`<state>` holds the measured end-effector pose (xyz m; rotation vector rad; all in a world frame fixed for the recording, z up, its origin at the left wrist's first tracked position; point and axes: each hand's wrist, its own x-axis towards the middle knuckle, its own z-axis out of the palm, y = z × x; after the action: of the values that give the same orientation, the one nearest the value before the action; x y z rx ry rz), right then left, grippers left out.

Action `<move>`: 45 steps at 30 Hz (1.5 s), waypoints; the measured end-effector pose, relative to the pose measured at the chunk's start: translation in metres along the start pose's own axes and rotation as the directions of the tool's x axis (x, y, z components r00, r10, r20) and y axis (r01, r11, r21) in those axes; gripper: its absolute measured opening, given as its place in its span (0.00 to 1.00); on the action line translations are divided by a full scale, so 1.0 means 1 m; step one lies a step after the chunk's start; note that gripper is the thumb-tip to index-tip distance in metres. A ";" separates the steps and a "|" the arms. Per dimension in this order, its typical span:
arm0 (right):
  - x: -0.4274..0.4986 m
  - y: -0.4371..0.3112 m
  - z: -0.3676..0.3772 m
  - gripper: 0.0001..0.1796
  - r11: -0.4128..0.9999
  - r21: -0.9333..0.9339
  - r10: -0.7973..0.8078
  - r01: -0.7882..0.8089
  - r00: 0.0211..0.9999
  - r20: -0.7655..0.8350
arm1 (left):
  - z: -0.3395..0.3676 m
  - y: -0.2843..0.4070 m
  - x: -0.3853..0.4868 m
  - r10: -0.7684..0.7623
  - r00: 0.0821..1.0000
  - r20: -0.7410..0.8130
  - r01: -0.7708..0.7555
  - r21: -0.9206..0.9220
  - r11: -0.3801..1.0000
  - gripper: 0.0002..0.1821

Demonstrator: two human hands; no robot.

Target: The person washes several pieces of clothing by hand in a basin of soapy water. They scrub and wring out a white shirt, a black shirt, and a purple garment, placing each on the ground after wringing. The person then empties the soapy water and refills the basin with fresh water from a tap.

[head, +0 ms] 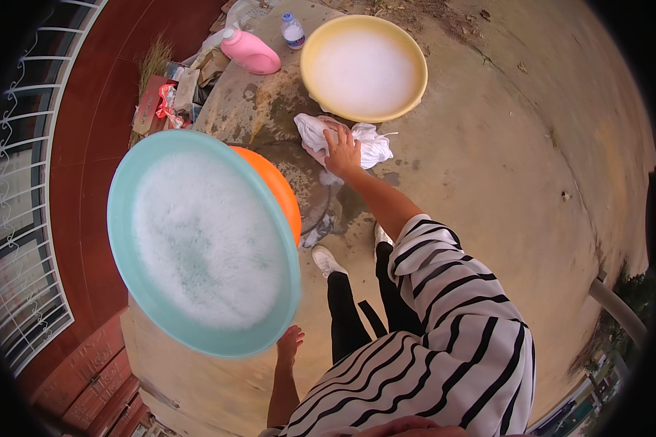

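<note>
A pink and white cloth bundle lies on the wet ground beside the yellow basin, which holds white suds. My right hand is over the bundle with its fingers spread; whether they touch it is hard to tell. At left, a large teal basin with foamy water stands over an orange tub, mostly hidden beneath it. Below the teal basin's near rim is my left hand, fingers apart and nothing visible in them; whether it touches the basin cannot be told.
A pink plastic jug and a small clear bottle with a blue cap stand beyond the basins. Cardboard and other litter lie along the dark red wall, below a white window grille. My white shoes are near the orange tub.
</note>
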<state>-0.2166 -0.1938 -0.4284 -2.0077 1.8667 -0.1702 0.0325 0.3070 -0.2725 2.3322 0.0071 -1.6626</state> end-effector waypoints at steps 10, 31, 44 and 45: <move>-0.143 0.036 -0.090 0.21 0.880 0.454 0.100 -0.140 0.989 0.111 | -0.052 0.055 0.020 0.207 0.961 -0.185 -0.202 0.047 0.978 0.24; -0.149 -0.293 -0.272 0.38 0.925 -0.242 -0.138 0.292 0.854 0.501 | -0.162 0.318 0.213 0.680 0.717 -0.155 -0.528 0.517 0.674 0.63; -0.182 -0.211 -0.222 0.10 0.787 -0.443 -0.055 0.430 0.763 0.644 | -0.086 0.349 0.297 0.538 0.835 -0.113 -0.346 0.652 0.674 0.64; -0.184 -0.210 -0.223 0.11 0.753 -0.461 -0.068 0.470 0.751 0.656 | -0.087 0.348 0.308 0.549 0.827 -0.122 -0.366 0.625 0.690 0.61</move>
<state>-0.1184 -0.0511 -0.1160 -2.3420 1.2488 1.0218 0.2740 -0.0562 -0.4557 2.6594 -1.0944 -1.1280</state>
